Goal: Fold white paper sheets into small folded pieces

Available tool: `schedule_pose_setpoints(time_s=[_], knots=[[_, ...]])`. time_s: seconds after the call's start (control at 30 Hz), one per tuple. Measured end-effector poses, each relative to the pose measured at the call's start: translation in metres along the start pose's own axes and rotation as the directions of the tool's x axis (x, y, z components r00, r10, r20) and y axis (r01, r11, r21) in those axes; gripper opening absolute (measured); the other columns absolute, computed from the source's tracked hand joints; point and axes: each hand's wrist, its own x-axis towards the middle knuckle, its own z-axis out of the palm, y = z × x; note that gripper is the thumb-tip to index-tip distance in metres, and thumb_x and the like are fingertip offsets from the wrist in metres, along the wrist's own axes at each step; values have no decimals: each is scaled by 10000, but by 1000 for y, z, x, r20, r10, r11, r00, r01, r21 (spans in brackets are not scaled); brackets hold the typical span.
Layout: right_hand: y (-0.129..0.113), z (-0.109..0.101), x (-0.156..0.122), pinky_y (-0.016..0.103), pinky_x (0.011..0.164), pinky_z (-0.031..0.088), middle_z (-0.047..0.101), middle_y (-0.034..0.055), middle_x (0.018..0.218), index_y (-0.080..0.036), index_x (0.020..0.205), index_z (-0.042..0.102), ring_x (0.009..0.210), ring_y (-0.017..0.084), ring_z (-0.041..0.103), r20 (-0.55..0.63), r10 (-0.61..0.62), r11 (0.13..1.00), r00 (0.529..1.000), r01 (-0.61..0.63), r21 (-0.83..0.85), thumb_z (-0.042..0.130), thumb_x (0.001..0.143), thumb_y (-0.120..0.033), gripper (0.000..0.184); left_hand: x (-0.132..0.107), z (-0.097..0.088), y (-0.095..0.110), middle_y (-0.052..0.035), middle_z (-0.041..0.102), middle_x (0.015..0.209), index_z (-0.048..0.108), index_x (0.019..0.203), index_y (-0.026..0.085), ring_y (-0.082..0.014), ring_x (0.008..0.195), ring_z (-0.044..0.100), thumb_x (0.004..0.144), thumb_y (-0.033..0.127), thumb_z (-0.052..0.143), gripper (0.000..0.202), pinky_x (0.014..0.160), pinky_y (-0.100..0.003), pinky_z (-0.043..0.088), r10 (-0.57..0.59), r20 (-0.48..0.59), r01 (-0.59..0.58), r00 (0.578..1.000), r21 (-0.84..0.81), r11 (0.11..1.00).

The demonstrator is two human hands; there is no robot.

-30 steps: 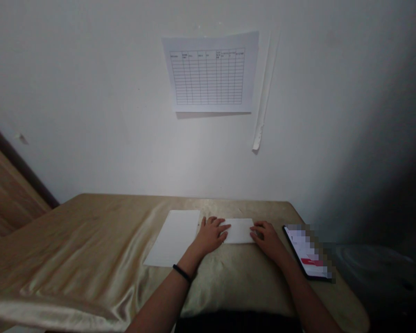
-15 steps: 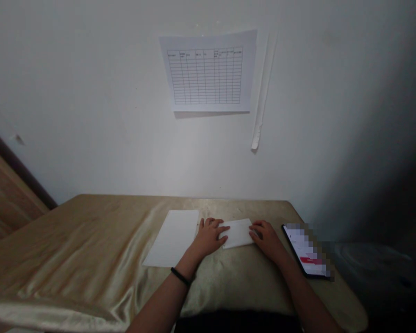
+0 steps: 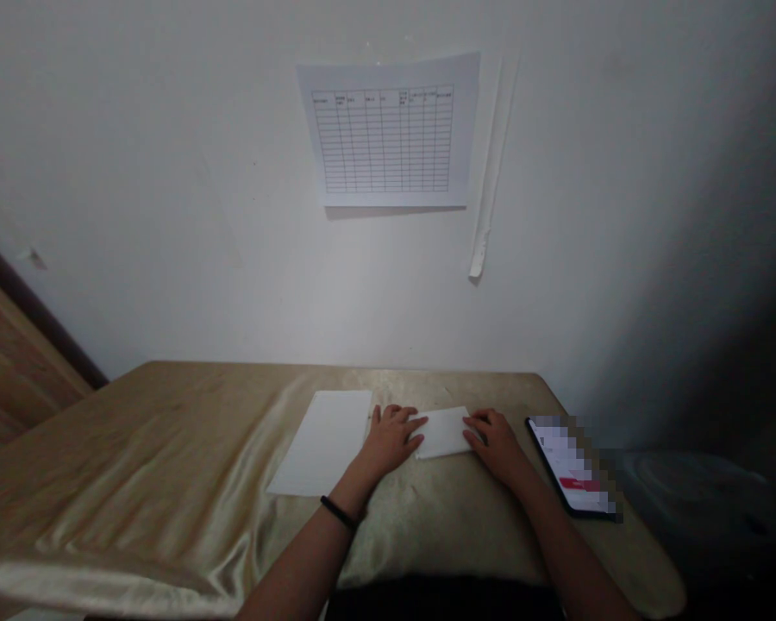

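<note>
A small folded white paper (image 3: pixel 445 431) lies on the table covered in shiny beige cloth (image 3: pixel 168 466). My left hand (image 3: pixel 391 438) rests flat on the paper's left end, fingers stretched out and pressing down. At the paper's right end my right hand (image 3: pixel 495 440) has its fingers curled onto the edge. A black band circles my left wrist. To the left of my left hand lies a flat white sheet (image 3: pixel 327 442), which neither hand touches.
A phone (image 3: pixel 572 470) with a lit screen lies near the table's right edge. On the wall behind hang a printed table sheet (image 3: pixel 388 129) and a strip of tape (image 3: pixel 488 172). A wooden board (image 3: pixel 6 345) stands at the left.
The folded paper now looks narrower, its right end drawn in toward the left. Both hands stay on it, the right one shifted slightly left.
</note>
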Motion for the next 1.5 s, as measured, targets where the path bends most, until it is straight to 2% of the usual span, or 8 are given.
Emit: schedule_pose_setpoints(time_s=[0.4, 1.13, 1.3, 1.37, 1.5], knots=[[0, 2, 0, 375, 1042, 430, 615, 118, 1194, -203, 1234, 693, 1134, 249, 558, 2, -12, 1000, 1000, 12, -19, 535, 929, -361, 378, 1, 4, -1, -4, 531, 1468, 549, 1384, 419, -324, 1333, 400, 973, 427, 516, 412, 1129, -702, 180, 4, -6, -4, 1000, 9, 1000], [-3, 0, 1, 402, 1033, 444, 623, 125, 1210, -213, 1237, 695, 1137, 268, 564, 7, 3, 1000, 1000, -3, -31, 538, 920, -354, 380, 4, 5, 0, -11, 547, 1454, 560, 1376, 391, -309, 1335, 419, 978, 373, 502, 403, 1137, -694, 180, -4, -18, 4, 1000, 2, 1000], [-1, 2, 2, 411, 1060, 427, 634, 105, 1265, -236, 1222, 701, 1181, 271, 556, 8, 1, 1000, 1000, -1, -27, 563, 904, -342, 363, 4, 0, 10, -23, 595, 1402, 631, 1304, 363, -304, 1316, 438, 1012, 468, 410, 381, 1147, -670, 177, -51, -50, 51, 997, -10, 999], [1, 4, 2, 419, 1082, 410, 631, 97, 1303, -234, 1233, 692, 1218, 270, 539, 9, -2, 1000, 1000, 2, -26, 561, 905, -341, 369, 4, -2, 15, -38, 607, 1383, 634, 1302, 342, -314, 1311, 436, 980, 517, 467, 403, 1151, -667, 166, -54, -55, 53, 997, -13, 998], [2, 4, 2, 431, 1110, 388, 624, 82, 1353, -218, 1273, 665, 1264, 259, 510, 19, -16, 1000, 1000, 17, -25, 534, 919, -348, 399, 3, -1, 19, -49, 619, 1349, 619, 1321, 353, -330, 1285, 449, 924, 497, 579, 424, 1149, -679, 147, -53, -66, 53, 996, -9, 999]])
